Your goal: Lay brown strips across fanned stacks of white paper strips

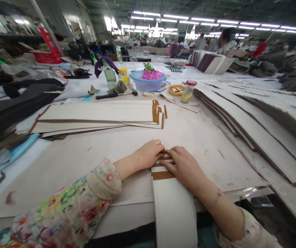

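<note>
A long white strip with brown bands lies lengthwise on the paper-covered table and hangs over its near edge toward me. My left hand and my right hand meet at the strip's far end. Both press their curled fingertips down on the brown-edged end of the strip. A floral sleeve covers my left forearm.
A stack of similar white strips lies farther back. Long overlapping strips fill the right side. Behind stand a blue bowl, a hammer, jars, a yellow dish and tape. People work far behind.
</note>
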{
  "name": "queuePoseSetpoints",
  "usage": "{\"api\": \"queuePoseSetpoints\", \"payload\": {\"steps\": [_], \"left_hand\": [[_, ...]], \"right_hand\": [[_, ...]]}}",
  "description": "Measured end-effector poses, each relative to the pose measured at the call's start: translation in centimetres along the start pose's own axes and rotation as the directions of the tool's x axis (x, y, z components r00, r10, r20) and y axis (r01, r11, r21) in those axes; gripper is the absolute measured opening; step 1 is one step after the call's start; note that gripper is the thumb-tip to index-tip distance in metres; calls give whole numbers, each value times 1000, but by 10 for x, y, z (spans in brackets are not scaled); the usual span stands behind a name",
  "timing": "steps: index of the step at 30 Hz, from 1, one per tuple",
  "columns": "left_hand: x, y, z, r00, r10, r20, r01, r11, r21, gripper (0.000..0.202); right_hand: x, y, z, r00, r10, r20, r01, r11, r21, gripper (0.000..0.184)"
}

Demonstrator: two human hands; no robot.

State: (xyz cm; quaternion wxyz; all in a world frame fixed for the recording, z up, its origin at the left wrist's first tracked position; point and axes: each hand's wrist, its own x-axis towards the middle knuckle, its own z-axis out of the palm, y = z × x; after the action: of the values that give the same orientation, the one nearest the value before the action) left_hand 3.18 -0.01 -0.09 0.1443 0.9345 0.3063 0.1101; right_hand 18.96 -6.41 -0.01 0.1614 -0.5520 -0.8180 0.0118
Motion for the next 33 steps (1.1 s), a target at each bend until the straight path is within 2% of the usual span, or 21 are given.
{"api": "queuePoseSetpoints", "payload": {"steps": [4,6,10,13,17,19,21,23,26,28,33], "left_hand": [[-5,2,-1,999,35,30,-40,987,154,13],[-12,2,-2,997,53,49,-60,984,169,14],[-32,0,-5,999,34,37,-40,987,156,31],[-39,-3,-5,1000,-13,0,13,994,111,33],[-40,-5,-7,999,-42,-34,41,998,-42,30],[-46,-2,-9,993,-79,-88,68,991,-118,26],[-57,6,-10,983,-134,-127,113,981,-160,34],[-69,18,-7,982,-171,-82,157,975,-157,58],[-81,35,0,979,-196,51,200,975,-97,87],[-82,41,4,971,-218,93,224,973,-56,93],[-78,41,5,963,-247,111,249,969,1,92]], "right_hand": [[0,-6,-3,999,9,42,-5,996,-94,20],[0,-7,-4,999,19,47,-13,993,-113,20],[-3,-7,-2,999,37,11,-35,989,-146,21],[-3,-6,-1,999,21,-27,-25,987,-159,22],[-4,-4,-3,999,12,-31,-16,993,-116,24],[-5,-4,-4,999,12,-34,-15,996,-90,26],[-7,-5,-5,999,1,-43,-4,997,-71,26],[-7,-4,-6,999,0,-46,0,1000,-3,26],[-1,7,-7,998,62,-23,-55,971,231,30],[5,20,-6,991,130,-13,-118,933,339,37],[14,44,-5,961,276,14,-251,850,463,49]]}}
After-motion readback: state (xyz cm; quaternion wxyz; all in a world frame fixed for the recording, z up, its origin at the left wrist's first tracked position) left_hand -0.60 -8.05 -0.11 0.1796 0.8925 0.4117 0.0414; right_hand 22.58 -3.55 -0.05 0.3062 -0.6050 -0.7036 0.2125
